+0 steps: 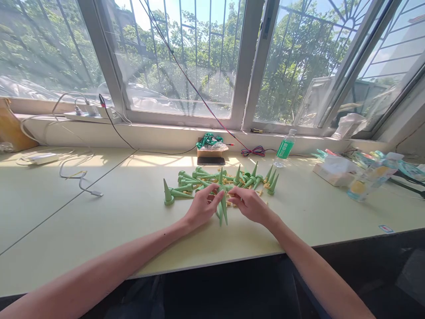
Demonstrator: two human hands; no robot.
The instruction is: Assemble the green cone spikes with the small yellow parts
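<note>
Above the front of the pile, my left hand [202, 207] is closed around a green plastic cone-shaped spike [224, 212] whose tip points toward me. My right hand [254, 204] is right beside it, thumb and fingers pinched together close to the spike's wide end. Whatever lies between those fingertips is too small to make out. Behind both hands spreads a heap of similar green spikes [186, 181], some lying down, several upright. One upright spike [168, 196] stands at the left end. Small yellow pieces [260, 192] are scattered among them, partly hidden by my hands.
Past the heap are a dark phone [211, 161] and a small cardboard box [202, 153] with green material in it. A bottle [285, 149] stands back right, near a tissue box [332, 173] and a plastic package [361, 186]. A white cable [79, 179] lies left.
</note>
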